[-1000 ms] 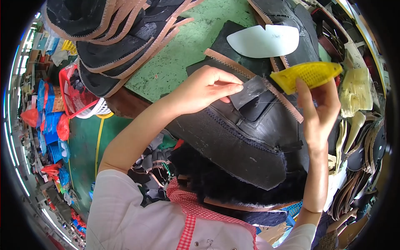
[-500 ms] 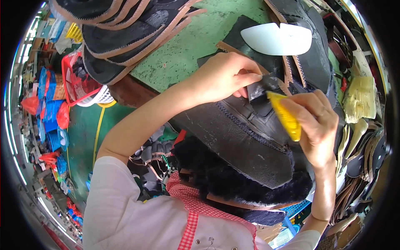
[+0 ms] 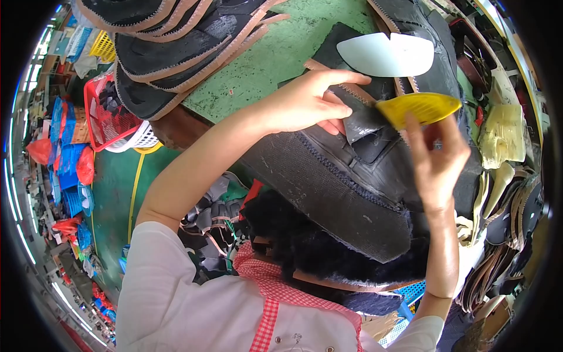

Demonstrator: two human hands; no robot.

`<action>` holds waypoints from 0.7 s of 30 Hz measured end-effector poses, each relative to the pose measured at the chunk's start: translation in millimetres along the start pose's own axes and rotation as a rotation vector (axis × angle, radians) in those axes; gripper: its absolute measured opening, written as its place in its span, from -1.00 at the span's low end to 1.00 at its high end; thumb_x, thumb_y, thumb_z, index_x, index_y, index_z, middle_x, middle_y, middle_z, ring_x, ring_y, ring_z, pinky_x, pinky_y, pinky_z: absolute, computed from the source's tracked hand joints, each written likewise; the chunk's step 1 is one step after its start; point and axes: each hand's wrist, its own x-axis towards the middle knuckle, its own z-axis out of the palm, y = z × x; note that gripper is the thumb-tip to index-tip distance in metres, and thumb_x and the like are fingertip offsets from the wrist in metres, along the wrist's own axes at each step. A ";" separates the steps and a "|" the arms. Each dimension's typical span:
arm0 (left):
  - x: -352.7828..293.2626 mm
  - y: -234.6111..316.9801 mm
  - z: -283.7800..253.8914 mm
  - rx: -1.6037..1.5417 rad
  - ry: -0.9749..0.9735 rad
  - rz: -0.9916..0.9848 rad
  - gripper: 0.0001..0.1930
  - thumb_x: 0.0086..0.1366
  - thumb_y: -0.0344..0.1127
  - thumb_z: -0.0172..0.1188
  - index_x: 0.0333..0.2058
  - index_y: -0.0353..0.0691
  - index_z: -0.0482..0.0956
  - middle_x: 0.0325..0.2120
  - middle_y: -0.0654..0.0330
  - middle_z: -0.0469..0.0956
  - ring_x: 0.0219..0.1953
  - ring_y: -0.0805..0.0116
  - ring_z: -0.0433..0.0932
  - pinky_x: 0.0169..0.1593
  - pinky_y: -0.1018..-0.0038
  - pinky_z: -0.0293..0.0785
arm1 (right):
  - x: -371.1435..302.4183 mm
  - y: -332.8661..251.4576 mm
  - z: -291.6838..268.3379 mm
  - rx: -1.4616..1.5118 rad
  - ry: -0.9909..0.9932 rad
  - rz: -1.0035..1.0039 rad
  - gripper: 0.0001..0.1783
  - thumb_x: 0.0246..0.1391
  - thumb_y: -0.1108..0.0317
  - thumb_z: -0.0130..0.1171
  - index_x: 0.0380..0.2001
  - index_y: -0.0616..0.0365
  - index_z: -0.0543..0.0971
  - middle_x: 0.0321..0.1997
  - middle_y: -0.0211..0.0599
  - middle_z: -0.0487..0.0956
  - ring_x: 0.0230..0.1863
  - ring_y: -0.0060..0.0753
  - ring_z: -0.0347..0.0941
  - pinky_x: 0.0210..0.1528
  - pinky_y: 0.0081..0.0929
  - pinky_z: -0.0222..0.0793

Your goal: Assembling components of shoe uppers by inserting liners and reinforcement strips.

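My right hand point(image 3: 440, 158) grips a ribbed yellow plastic scraper point(image 3: 423, 110), held nearly level. The scraper's left tip meets the end of a small dark flap point(image 3: 365, 124) with a whitish smear. Close by on the left, my left hand point(image 3: 311, 102) has its index finger stretched out and its thumb apart, at the flap's edge. Under both lies a large black shoe-upper piece point(image 3: 340, 188) with a fuzzy seam and a zipper-like strip. A white curved template point(image 3: 387, 54) rests on dark pieces beyond my hands.
Black pieces with zigzag tan edges point(image 3: 176, 56) are stacked at far left on the green tabletop point(image 3: 252, 70). Black fur point(image 3: 281, 234) hangs at the near edge. A red basket point(image 3: 102, 117) stands left, and a yellowish block point(image 3: 503, 135) lies at right.
The scraper has turned from steeply slanted to nearly level, with my right hand lower and further left. My left fingers have parted and let go of the flap.
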 end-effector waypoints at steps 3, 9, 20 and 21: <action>1.2 -3.7 2.7 0.042 0.024 0.059 -0.43 0.38 -0.47 0.14 0.34 -0.09 0.27 -0.22 0.22 0.62 -0.30 0.55 0.63 -0.15 0.58 0.67 | -9.6 1.9 -2.7 0.333 0.017 0.119 -0.82 0.10 0.45 0.33 -0.23 0.27 0.62 -0.59 -0.52 0.54 -0.62 -0.82 0.24 -0.57 -0.70 0.13; -3.1 -6.3 1.7 0.051 0.033 0.067 -0.46 0.39 -0.48 0.12 0.32 -0.15 0.28 -0.04 0.25 0.55 -0.30 0.60 0.59 -0.16 0.59 0.66 | -14.3 18.0 -14.4 0.447 0.086 0.234 -0.84 0.08 0.52 0.33 -0.25 0.30 0.61 -0.48 -0.50 0.56 -0.55 -0.76 0.28 -0.53 -0.68 0.17; -7.4 -3.7 5.8 0.107 0.058 0.141 -0.48 0.39 -0.47 0.11 0.31 -0.19 0.29 0.31 0.25 0.32 -0.27 0.61 0.57 -0.14 0.59 0.65 | -23.7 19.2 -19.5 0.160 -0.159 -0.050 -0.85 0.04 0.48 0.36 -0.27 0.19 0.67 -0.56 -0.53 0.54 -0.62 -0.78 0.26 -0.58 -0.67 0.11; -7.1 -3.4 7.4 0.111 0.053 0.144 -0.48 0.39 -0.47 0.11 0.31 -0.19 0.29 0.31 0.25 0.32 -0.27 0.61 0.57 -0.14 0.59 0.65 | -23.1 27.6 -17.7 0.156 -0.050 0.091 -0.87 0.06 0.47 0.35 -0.28 0.18 0.66 -0.56 -0.55 0.54 -0.64 -0.81 0.24 -0.59 -0.68 0.10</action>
